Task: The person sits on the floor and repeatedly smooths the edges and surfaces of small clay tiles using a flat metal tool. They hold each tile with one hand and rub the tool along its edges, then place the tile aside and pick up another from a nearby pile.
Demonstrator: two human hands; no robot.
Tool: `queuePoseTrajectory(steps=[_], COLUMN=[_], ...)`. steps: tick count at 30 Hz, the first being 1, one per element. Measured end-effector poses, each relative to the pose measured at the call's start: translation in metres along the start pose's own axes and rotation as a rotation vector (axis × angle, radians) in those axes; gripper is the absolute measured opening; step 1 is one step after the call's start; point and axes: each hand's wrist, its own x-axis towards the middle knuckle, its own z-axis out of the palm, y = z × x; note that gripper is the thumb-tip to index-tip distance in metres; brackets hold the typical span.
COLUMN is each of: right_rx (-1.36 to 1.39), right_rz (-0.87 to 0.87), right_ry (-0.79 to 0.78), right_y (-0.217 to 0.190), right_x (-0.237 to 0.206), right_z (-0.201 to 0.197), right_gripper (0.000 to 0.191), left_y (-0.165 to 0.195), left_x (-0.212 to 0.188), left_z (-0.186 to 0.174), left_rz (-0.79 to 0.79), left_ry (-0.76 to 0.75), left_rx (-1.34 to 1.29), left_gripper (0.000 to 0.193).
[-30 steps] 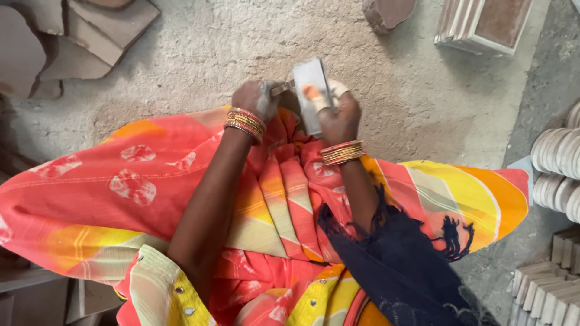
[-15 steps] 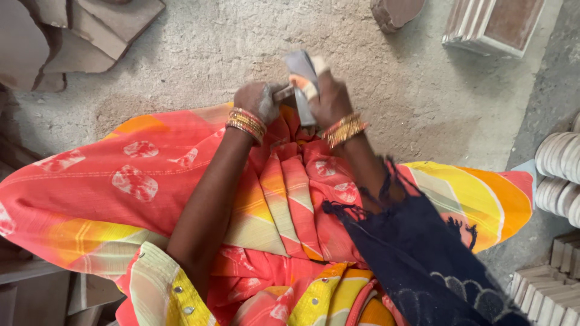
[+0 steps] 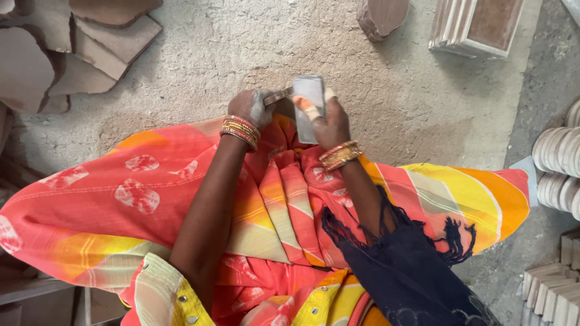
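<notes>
While my right hand [image 3: 329, 124] clamps the grey rectangular clay slab [image 3: 308, 105] upright above my lap, my left hand [image 3: 252, 107] pinches a thin flat scraping tool [image 3: 278, 95] against its edge; pressing too hard could chip it.

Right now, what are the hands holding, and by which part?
The right hand grips a flat grey rectangular block around its lower half. The left hand holds a thin tool by its near end, its tip against the block's left edge.
</notes>
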Motion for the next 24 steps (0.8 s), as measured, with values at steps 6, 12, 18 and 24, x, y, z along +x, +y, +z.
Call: queuePoseTrajectory(steps=[6,12,18,24], right_rx=[-0.567,-0.45,-0.377,-0.439], right_rz=[-0.04,-0.089,-0.319,-0.012], right_ry=[-0.08,-0.094,0.139,-0.144], right_y=[-0.022,-0.024,-0.004,-0.021], right_x=[0.049,0.045,-0.007,0.053], right_z=[0.008,0.012,0.022,0.002], right_gripper=[0.019,0.019,0.042,0.023], left_y=[0.004,0.003,0.0,0.014], left_x=[-0.006,-0.006,-0.004,-0.008], left_z=[0.007,0.013,0.002,0.003], left_rz=[0.01,-0.017,-0.026,0.054], left_ry=[0.018,0.038,0.008,0.049], left_rx=[-0.002,0.013,-0.004,0.033], left_gripper=[0.031,0.03,0.029,0.025])
